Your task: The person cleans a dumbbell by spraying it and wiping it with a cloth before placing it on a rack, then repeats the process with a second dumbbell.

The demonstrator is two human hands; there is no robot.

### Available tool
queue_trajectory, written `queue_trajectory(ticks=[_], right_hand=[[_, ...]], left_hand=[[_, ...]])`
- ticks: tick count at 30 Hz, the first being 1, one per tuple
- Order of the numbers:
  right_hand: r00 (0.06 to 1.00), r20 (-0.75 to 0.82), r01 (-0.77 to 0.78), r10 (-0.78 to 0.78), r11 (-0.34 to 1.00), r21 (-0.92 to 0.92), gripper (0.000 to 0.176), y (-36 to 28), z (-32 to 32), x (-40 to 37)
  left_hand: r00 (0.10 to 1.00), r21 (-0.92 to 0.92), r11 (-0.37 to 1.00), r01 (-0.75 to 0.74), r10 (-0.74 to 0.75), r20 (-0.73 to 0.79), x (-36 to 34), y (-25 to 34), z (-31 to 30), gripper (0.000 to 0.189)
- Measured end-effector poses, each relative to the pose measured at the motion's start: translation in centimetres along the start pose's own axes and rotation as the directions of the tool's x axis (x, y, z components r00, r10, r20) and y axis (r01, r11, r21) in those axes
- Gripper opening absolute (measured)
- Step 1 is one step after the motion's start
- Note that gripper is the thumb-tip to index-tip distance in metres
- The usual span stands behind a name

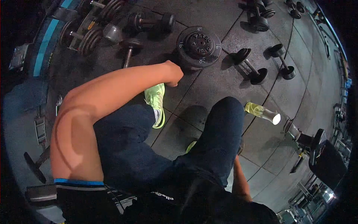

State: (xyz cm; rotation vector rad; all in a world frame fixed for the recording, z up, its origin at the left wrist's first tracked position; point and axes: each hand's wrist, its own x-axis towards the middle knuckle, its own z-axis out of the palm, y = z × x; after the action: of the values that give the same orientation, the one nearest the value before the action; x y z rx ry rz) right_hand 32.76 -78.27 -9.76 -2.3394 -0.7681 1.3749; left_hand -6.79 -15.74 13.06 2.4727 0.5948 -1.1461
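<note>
Plate-loaded dumbbell [198, 44]: on the rubber floor tiles [209, 91], just ahead of the person. It looks stood on end, with the top plate facing the camera and "16" readable on its rim. My guess is that it stands this way so the handle can be reached from the side.

Left hand [173, 74]: the arm is stretched straight out and the hand sits against the lower-left edge of the plates. The fingers are clenched into a fist. I judge they are wrapped on the handle beneath the top plate, but the handle itself is hidden.

Right hand: only the right forearm [240, 181] shows, dropping behind the leg. I cannot tell what its fingers are doing.

Stance: the neon left shoe [156, 101] is planted just below the fist. The right knee [225, 119] is bent and forward, with a sliver of the other shoe under it. It looks like a split, braced posture for a heavy load held low.

Around it:
- A yellow-tinted bottle [261, 112] lies on its side just right of the knee, out from underfoot.
- Two small dumbbells [249, 67] and [282, 61] lie to the right of the big one, apart from each other.
- One more dumbbell [149, 22] lies up-left.
- A weight rack [84, 35] is at far left.
- A black padded machine [326, 158] is at lower right, well apart.
</note>
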Motion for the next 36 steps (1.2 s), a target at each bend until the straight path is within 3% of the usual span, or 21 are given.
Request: queue_trajectory(ticks=[1, 3, 5, 7, 9, 11, 12, 13, 14, 16, 18, 22, 24, 26, 28, 29, 30, 32, 34, 35, 36], right_hand=[[0.999, 0.033, -0.002, 0.003, 0.999, -0.037, 0.051, 1.2, -0.7, 0.2], [0.991, 0.078, 0.123, -0.106, 0.959, -0.254, 0.047, -2.7, -3.5, -1.2], [0.985, 0.131, 0.174, -0.115, 0.709, -0.684, 0.038, -8.1, -8.5, -0.6], [0.994, 0.044, 0.105, -0.096, 0.857, -0.505, 0.029, -21.7, -12.0, -3.5], [0.997, 0.010, 0.068, -0.074, 0.844, -0.532, 0.028, -31.3, -15.3, -5.9], [0.969, -0.133, 0.138, -0.207, 0.905, -0.401, 0.031, -34.7, -19.2, -6.8], [0.938, -0.298, 0.088, -0.174, 0.955, -0.282, 0.034, -38.9, -19.5, -8.8], [0.906, -0.274, 0.325, -0.323, 0.945, -0.041, 0.033, -40.4, -20.7, -9.2], [0.882, -0.309, 0.399, -0.356, 0.913, 0.087, 0.033, -42.0, -21.2, -9.2], [0.780, -0.376, 0.535, -0.500, 0.845, -0.016, 0.039, -48.1, -20.1, -9.3], [0.734, -0.393, 0.631, -0.554, 0.770, 0.094, 0.040, -54.0, -17.1, -9.2], [0.563, -0.178, 0.822, -0.807, 0.525, 0.219, 0.024, -64.1, -13.5, -7.4], [0.566, -0.167, 0.804, -0.807, 0.495, 0.329, 0.020, -66.0, -11.9, -5.4], [0.562, -0.192, 0.796, -0.805, 0.462, 0.391, 0.016, -67.2, -10.4, -3.9], [0.550, -0.219, 0.791, -0.806, 0.419, 0.446, 0.014, -67.4, -9.3, -1.7], [0.547, -0.220, 0.802, -0.808, 0.430, 0.414, 0.016, -67.5, -8.6, -0.8], [0.545, -0.218, 0.811, -0.810, 0.442, 0.383, 0.017, -67.4, -8.3, -0.3], [0.633, -0.002, 0.707, -0.775, 0.576, 0.410, 0.021, -67.5, -8.8, -0.9], [0.676, 0.245, 0.536, -0.695, 0.691, 0.485, 0.025, -68.3, -9.7, -2.5], [0.708, 0.176, 0.547, -0.684, 0.688, 0.477, 0.032, -68.4, -10.0, -1.7], [0.639, 0.010, 0.677, -0.769, 0.569, 0.466, 0.034, -68.6, -9.2, -1.0]], left_hand=[[1.000, 0.015, 1.000, 0.009, -0.009, 0.016, 0.0, -0.1, 0.0, 0.034], [0.999, 0.046, 0.999, 0.022, -0.024, 0.048, 0.8, -0.2, 0.5, 0.036], [0.989, 0.037, 0.999, 0.008, -0.013, 0.144, 0.2, 0.5, -0.6, 0.040], [0.979, 0.012, 0.998, -0.069, 0.065, 0.191, 0.0, 1.7, -1.6, 0.041], [0.961, -0.020, 0.978, -0.207, 0.207, 0.186, 0.1, 3.4, -2.5, 0.038], [0.885, -0.029, 0.911, -0.411, 0.391, -0.252, 0.1, 5.5, -2.1, 0.038], [0.837, -0.129, 0.864, -0.487, 0.418, -0.354, -1.1, 7.0, -3.5, 0.039], [0.781, -0.214, 0.798, -0.563, 0.428, -0.455, -2.3, 8.6, -5.1, 0.040], [0.688, -0.250, 0.721, -0.647, 0.410, -0.599, -2.4, 10.0, -5.6, 0.047], [0.503, -0.219, 0.629, -0.746, 0.318, -0.804, -2.2, 12.0, -7.3, 0.060], [0.328, -0.127, 0.630, -0.766, 0.214, -0.920, -2.6, 13.2, -9.5, 0.071], [0.541, -0.283, 0.712, -0.643, 0.160, -0.826, -5.5, 11.4, -13.8, 0.079], [0.652, -0.354, 0.723, -0.593, 0.174, -0.738, -7.6, 8.4, -15.9, 0.075], [0.571, -0.399, 0.648, -0.648, 0.067, -0.818, -9.4, 5.7, -16.4, 0.068], [0.639, -0.535, 0.449, -0.715, 0.109, -0.762, -9.8, 4.0, -17.0, 0.060], [0.659, -0.583, 0.413, -0.700, 0.057, -0.750, -10.2, 3.5, -17.3, 0.053], [0.654, -0.587, 0.485, -0.648, -0.040, -0.755, -10.7, 3.2, -17.5, 0.049], [0.646, -0.572, 0.562, -0.598, -0.084, -0.759, -8.9, 0.8, -16.8, 0.041], [0.615, -0.538, 0.466, -0.703, 0.018, -0.788, -10.1, 0.3, -17.0, 0.041], [0.594, -0.520, 0.411, -0.748, 0.068, -0.801, -10.6, 0.3, -17.1, 0.041], [0.602, -0.524, 0.415, -0.744, 0.075, -0.795, -11.4, 0.9, -17.4, 0.041]])
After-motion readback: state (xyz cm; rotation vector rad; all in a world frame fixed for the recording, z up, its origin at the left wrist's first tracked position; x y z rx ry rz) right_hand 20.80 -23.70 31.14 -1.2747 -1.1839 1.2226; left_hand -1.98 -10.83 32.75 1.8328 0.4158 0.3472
